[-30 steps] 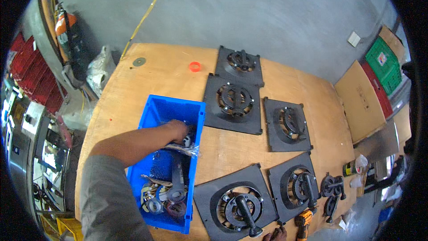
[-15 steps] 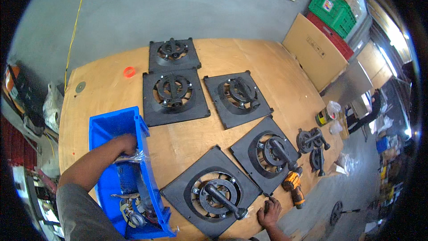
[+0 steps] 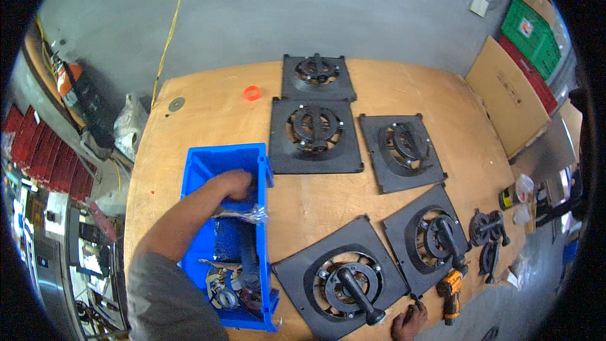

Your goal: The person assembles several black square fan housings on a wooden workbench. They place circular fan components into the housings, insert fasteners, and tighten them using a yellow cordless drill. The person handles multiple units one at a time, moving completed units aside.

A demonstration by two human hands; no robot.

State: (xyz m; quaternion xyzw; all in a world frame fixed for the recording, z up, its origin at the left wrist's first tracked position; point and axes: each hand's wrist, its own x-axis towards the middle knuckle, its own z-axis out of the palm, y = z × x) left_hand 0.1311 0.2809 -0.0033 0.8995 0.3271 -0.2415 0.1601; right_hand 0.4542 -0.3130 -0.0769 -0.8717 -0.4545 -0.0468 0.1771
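My left hand [image 3: 237, 184] reaches down into the blue plastic bin [image 3: 273, 265], next to some clear plastic wrapping [image 3: 252, 215]. Its fingertips are hidden behind the hand. In the bin's near part lie mixed small metal parts [image 3: 224, 293] and a dark cylindrical thing. At the table's near edge, my right hand [image 3: 410, 323] is curled by the corner of a black square burner plate [image 3: 293, 271]; a small dark thing shows at its fingertips, too small to name. Another plate [image 3: 398, 230] lies just beyond, carrying a round burner with a black pipe [image 3: 447, 235].
Three more black burner plates [image 3: 284, 161] lie farther back on the wooden table [image 3: 208, 113]. An orange-and-black cordless drill [image 3: 451, 290] lies right of my right hand, near loose black burner parts [image 3: 486, 227]. An orange ring [image 3: 252, 93] and a grey disc [image 3: 177, 104] lie far left.
The view has turned left, so the table and everything on it appear farther right. My left hand remains inside the bin, and my right hand stays by the plate corner.
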